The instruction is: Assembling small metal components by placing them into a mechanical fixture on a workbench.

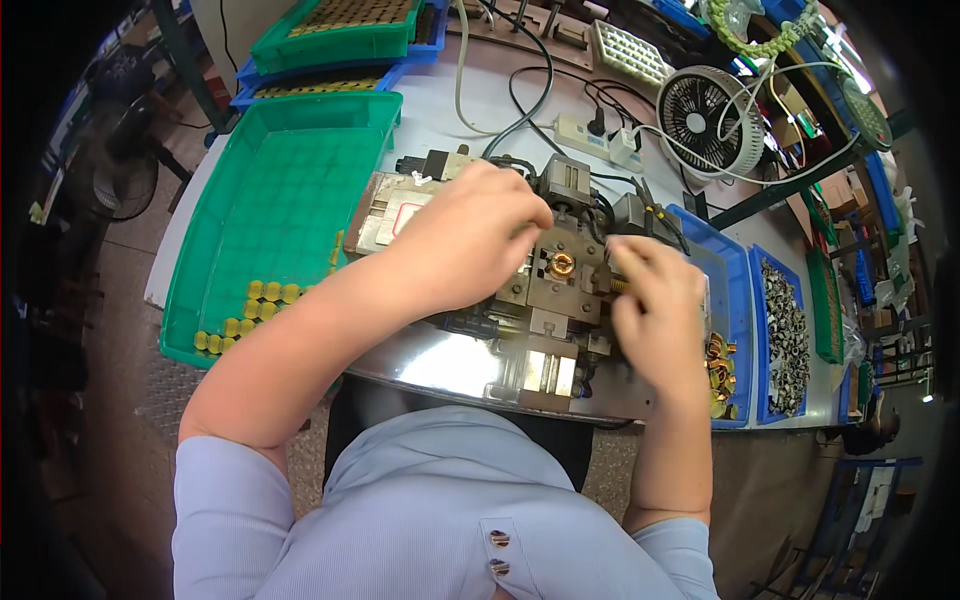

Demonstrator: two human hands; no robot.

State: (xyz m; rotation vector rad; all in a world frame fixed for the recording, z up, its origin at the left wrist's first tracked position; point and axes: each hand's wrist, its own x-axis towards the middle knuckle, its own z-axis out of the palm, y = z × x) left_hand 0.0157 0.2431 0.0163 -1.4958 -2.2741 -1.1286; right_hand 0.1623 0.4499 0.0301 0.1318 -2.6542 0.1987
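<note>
A copper-wound coil (562,264) sits in the middle of a metal fixture (560,296) in front of me. At the fixture's left side is my left hand (482,235), its fingers curled in toward the thumb. Whatever they may hold is hidden. My right hand (662,298) hovers at the fixture's right side, slightly blurred. Its thumb and bent fingers are apart, with nothing visible between them. The coil lies between the two hands, touched by neither.
On the left, a green tray (270,170) holds rows of yellow parts (262,300). To the right stand a blue bin (735,290) with copper coils (720,375) and another blue bin (762,380) of small metal parts. Cables, a power strip (582,137) and a fan (708,122) lie behind.
</note>
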